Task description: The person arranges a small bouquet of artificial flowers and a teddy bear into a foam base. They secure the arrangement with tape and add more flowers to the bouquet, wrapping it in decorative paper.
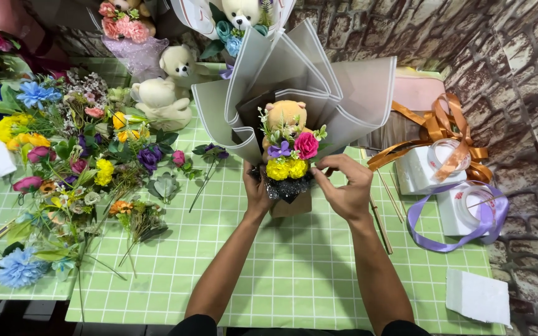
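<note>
Item: bouquet point(289, 152), held over the tabletop point(294, 267), which carries a green checked cloth.

Contents: a small tan toy bear at the top of the cluster; below it a pink bloom, a purple bloom and two yellow blooms; dark netting at the base. Grey wrap point(319, 81) with pale edging fans out behind and to both sides of the bouquet.

Orientation: the long axis runs from the person towards the brick wall. The stem end points at the person; the open fan points away. The flower faces are turned up towards the camera.

Left hand point(255, 190): closed around the bouquet's lower left side, fingers hidden behind the netting.

Right hand point(344, 183): fingers curled and pinching at the bouquet's lower right edge, just beside the yellow blooms. What the fingertips pinch is too small to tell.

Handling note, as judgement: the left hand should keep the base steady and bunched while the right hand works in small pinches, so that the blooms stay level and the bear stays centred in the fan.

Around the bouquet: loose flowers point(70, 168) well to its left; a cream bear point(166, 87) to its upper left; orange ribbon point(443, 134) and lilac ribbon point(456, 218) on white spools to its right; thin sticks point(381, 218) just right of the right hand.
</note>
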